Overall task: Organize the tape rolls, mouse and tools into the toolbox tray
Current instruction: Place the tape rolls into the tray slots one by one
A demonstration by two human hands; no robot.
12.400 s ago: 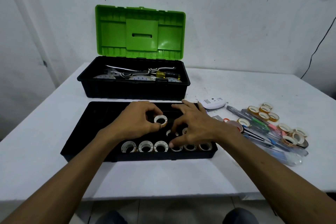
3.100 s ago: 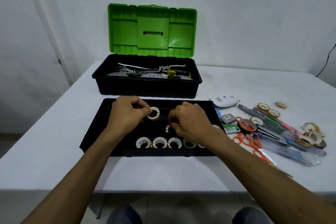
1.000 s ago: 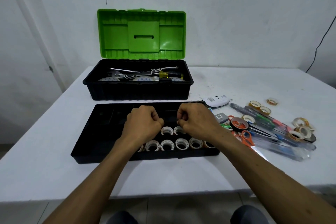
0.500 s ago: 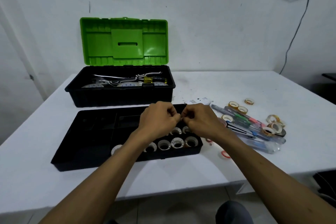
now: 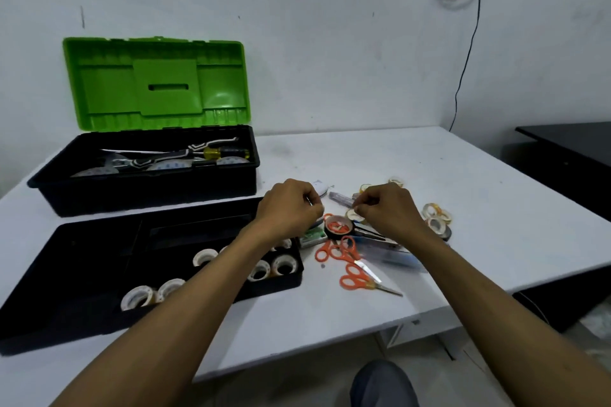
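Head view: the tray (image 5: 76, 324) at front-left holds tape rolls (image 5: 139, 296). The toolbox (image 5: 148, 196) behind it has its lid up and tools (image 5: 211, 153) inside. My left hand (image 5: 291, 205) and right hand (image 5: 386, 208) hover right of the tray with fingers curled; I cannot tell if either pinches anything. The mouse (image 5: 320, 189) is mostly hidden behind the left hand. Loose rolls (image 5: 436, 218) and scissors (image 5: 334, 253) lie on the table (image 5: 479, 195).

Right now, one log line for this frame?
left hand, right hand: curled, hold unclear | tray: rolls inside | scissors, mouse: on table
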